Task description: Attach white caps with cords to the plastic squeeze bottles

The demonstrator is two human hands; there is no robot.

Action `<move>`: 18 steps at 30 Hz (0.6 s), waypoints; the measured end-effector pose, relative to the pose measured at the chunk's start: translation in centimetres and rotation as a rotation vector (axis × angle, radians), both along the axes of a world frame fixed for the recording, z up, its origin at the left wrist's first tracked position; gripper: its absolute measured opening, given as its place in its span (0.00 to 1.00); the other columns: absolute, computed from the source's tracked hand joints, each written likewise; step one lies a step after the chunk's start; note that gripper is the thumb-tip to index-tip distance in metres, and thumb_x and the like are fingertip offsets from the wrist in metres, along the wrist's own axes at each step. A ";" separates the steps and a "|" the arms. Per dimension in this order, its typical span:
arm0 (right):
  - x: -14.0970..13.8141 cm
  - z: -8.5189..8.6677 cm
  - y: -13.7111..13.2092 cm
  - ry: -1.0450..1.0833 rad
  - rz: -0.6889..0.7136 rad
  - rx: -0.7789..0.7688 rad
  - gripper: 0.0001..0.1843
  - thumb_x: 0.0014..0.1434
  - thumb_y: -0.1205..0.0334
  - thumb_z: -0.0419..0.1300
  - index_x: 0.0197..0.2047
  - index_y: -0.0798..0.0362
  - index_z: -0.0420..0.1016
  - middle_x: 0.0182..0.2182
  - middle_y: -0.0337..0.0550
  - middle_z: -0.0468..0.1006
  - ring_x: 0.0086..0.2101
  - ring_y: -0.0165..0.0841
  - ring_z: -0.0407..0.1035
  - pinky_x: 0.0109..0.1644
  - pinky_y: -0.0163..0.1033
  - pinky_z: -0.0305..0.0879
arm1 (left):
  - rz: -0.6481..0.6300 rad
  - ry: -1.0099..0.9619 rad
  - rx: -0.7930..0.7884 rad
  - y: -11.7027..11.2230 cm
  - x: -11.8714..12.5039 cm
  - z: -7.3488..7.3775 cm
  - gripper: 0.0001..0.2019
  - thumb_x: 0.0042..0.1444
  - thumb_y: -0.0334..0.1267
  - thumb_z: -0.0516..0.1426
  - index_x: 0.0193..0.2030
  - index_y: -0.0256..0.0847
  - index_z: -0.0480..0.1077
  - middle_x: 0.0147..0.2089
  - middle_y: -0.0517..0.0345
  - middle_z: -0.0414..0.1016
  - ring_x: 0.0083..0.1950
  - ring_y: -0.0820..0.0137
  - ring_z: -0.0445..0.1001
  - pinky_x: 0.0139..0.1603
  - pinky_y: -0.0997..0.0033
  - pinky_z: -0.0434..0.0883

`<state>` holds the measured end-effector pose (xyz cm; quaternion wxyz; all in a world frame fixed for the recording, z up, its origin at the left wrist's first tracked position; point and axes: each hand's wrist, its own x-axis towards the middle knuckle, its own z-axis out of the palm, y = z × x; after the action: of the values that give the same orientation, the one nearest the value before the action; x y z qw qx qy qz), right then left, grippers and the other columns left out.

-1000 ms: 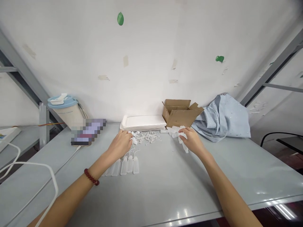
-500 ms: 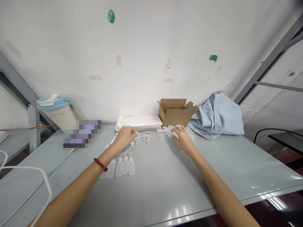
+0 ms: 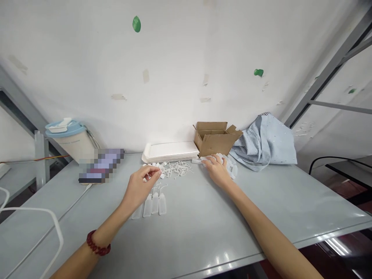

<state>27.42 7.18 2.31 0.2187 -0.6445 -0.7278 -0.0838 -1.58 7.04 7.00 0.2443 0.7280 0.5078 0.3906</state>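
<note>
My left hand (image 3: 140, 186) is lifted a little over the grey table (image 3: 203, 224), thumb and forefinger pinched on a small white piece taken from the pile of white nozzle caps (image 3: 174, 169). Under it, several small white squeeze bottles (image 3: 154, 202) lie in a row. My right hand (image 3: 216, 170) reaches forward with its fingers down on a heap of empty white bottles (image 3: 229, 166) in front of the open cardboard box (image 3: 216, 138). What those fingers hold, if anything, is hidden.
A stack of white trays (image 3: 171, 150) lies against the wall. A blue cloth (image 3: 266, 143) is bunched at the right, a lidded bucket (image 3: 71, 138) and a blurred flat object (image 3: 100, 166) at the left. White cables (image 3: 37, 221) cross the near left.
My left hand has drawn back from the cap pile towards me with a small piece pinched. My right hand has gone forward from holding bottles above the table onto the heap by the box.
</note>
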 end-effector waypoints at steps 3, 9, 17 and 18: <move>-0.3 0.7 -0.3 0.064 0.010 0.012 0.19 0.61 0.71 0.44 0.45 0.50 0.73 0.45 0.51 0.75 0.51 0.45 0.61 0.54 0.60 0.51 | -0.007 -0.011 -0.017 -0.6 0.0 -0.3 0.10 0.54 0.44 0.54 0.32 0.42 0.72 0.32 0.60 0.74 0.32 0.70 0.67 0.34 0.72 0.66; -3.0 3.3 -3.0 0.499 0.148 -0.072 0.13 0.62 0.56 0.51 0.46 0.48 0.71 0.43 0.43 0.76 0.38 0.37 0.69 0.35 0.39 0.65 | -0.082 -0.045 -0.108 -2.0 0.5 0.4 0.09 0.55 0.43 0.54 0.32 0.42 0.72 0.36 0.59 0.75 0.38 0.68 0.71 0.34 0.72 0.66; -5.9 4.1 -5.3 0.915 0.385 -0.364 0.13 0.58 0.53 0.58 0.44 0.49 0.71 0.39 0.41 0.74 0.34 0.32 0.66 0.41 0.39 0.62 | -0.195 -0.036 -0.174 -3.0 1.2 0.2 0.08 0.56 0.41 0.54 0.33 0.44 0.73 0.36 0.62 0.76 0.37 0.70 0.72 0.33 0.74 0.66; -5.9 4.0 -5.3 0.930 0.399 -0.375 0.13 0.58 0.53 0.58 0.44 0.49 0.71 0.40 0.41 0.74 0.34 0.31 0.65 0.41 0.39 0.62 | -0.195 -0.030 -0.167 -3.1 1.2 0.2 0.08 0.56 0.40 0.53 0.33 0.44 0.73 0.36 0.62 0.76 0.37 0.70 0.72 0.31 0.75 0.65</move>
<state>21.49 1.93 6.29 0.4109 -0.4907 -0.6650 0.3849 -0.38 3.93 7.18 0.3485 0.7449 0.4617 0.3323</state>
